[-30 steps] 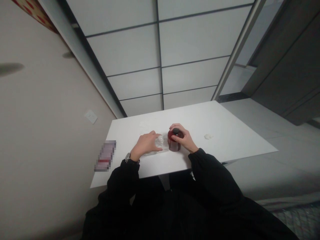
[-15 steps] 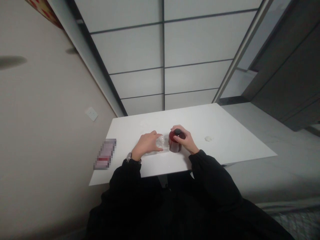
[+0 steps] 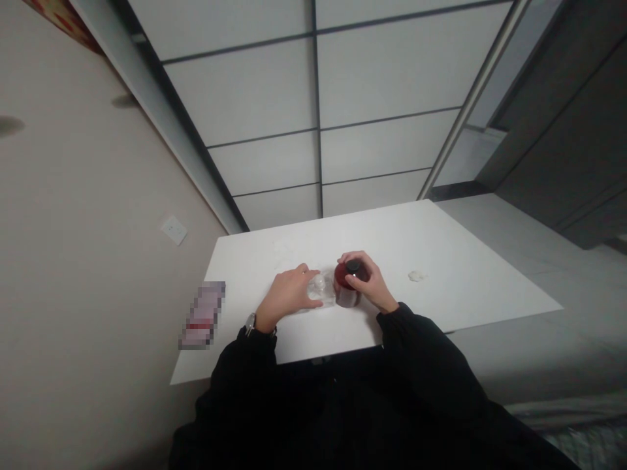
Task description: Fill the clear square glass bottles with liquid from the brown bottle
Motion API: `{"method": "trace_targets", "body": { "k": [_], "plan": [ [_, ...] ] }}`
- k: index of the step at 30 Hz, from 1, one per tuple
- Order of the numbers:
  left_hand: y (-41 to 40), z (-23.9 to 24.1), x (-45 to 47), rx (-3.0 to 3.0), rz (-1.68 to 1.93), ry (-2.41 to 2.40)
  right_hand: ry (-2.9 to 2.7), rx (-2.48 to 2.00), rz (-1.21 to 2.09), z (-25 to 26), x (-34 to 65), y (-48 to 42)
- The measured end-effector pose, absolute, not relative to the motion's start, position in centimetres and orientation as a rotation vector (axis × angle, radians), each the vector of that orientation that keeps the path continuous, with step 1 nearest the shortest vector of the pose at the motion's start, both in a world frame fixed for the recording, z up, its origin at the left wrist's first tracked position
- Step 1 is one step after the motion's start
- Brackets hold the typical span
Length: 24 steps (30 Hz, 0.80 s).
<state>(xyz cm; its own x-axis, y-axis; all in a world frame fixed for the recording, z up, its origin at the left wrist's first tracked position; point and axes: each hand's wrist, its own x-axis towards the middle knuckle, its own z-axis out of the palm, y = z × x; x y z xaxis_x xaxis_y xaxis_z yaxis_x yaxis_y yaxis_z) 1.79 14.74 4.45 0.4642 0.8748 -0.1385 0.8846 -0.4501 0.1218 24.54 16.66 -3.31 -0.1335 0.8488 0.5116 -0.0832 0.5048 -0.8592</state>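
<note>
A dark red bottle [image 3: 346,296] with a black cap stands upright on the white table [image 3: 470,281]. My right hand [image 3: 373,282] is wrapped round its right side, thumb at the front near the shoulder and fingers behind. Just left of it is a clear, see-through bottle-like container [image 3: 322,291], whose exact kind I cannot make out. My left hand [image 3: 288,291] grips this container from the left, thumb at the near side and fingers at the far side. The two containers stand side by side, very close or touching.
A small crumpled whitish piece [image 3: 417,276] lies on the table to the right. At the left table edge is a blurred-out pinkish item [image 3: 203,315]. A wall with a socket [image 3: 174,230] borders the left, and panelled sliding doors [image 3: 382,85] stand behind the table.
The camera view has shifted slightly, so the table sits a little lower and wider. Both hands keep their grips, and the containers stay side by side.
</note>
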Motion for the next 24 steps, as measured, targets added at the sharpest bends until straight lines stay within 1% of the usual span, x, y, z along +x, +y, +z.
{"method": "trace_targets", "body": {
  "k": [6, 10, 16, 20, 22, 24],
  "plan": [
    [15.0, 4.4, 1.8, 2.485, -0.125, 1.560, -1.518, -0.748, 0.889, -2.9, 24.6, 16.3],
    [15.2, 4.7, 1.9, 2.441, -0.199, 1.549, -1.427, -0.774, 0.896, -3.0, 24.4, 15.9],
    [15.3, 5.2, 2.1, 2.409, -0.214, 1.534, -1.456, -0.764, 0.735, -3.0, 24.2, 15.4],
    [15.4, 5.2, 2.1, 2.365, -0.244, 1.535, -1.259, -0.761, 0.611, -1.8, 24.7, 15.0],
    [15.5, 5.0, 2.1, 2.362, -0.215, 1.531, -1.148, -0.836, 0.564, -0.8, 25.7, 15.4],
    [15.5, 4.7, 2.1, 2.366, -0.170, 1.529, -1.184, -0.951, 0.540, 0.3, 27.2, 16.5]
  ]
}}
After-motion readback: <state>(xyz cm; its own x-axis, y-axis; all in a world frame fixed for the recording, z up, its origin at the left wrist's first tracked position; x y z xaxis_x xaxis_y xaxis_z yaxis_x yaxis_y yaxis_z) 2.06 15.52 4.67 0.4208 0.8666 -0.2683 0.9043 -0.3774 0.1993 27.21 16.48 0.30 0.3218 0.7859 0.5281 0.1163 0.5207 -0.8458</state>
